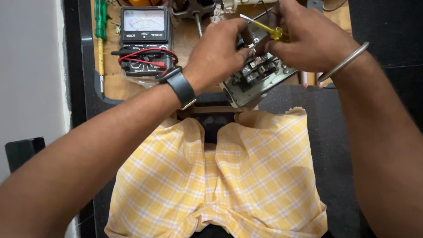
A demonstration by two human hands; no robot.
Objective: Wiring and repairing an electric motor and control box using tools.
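Grey metal switch box [253, 86], open-faced, sits tilted betw. both hands at the front edge of the wooden worktop [115, 86], just above the person's lap. Inside it: black block w/ small silvery screw terminals in rows; finer detail too small to tell.

Left hand [216, 55] grips the box's upper-left side, fingers curled and pressed onto the parts inside. Black smartwatch [179, 84] on that wrist. Right hand [308, 37] is closed in a pinch on a small screwdriver [269, 30], clear yellow handle, thin metal shaft sticking out up-left; which end meets the box is hidden by the fingers. Plain steel bangle [343, 61] rides the right wrist.

Worktop is pale bare wood, set on a black surround. On it, left of the hands: an analog multimeter [144, 39], black casing, white dial face, red & black leads coiled over its lower half. Far left, a green-handled screwdriver [100, 26] lies lengthwise. Part of a motor w/ a metal shaft [198, 22] shows at the top edge.

Lap covered in yellow-and-white checked cloth [229, 176], soft, creased. Dark floor at right, white wall at left.
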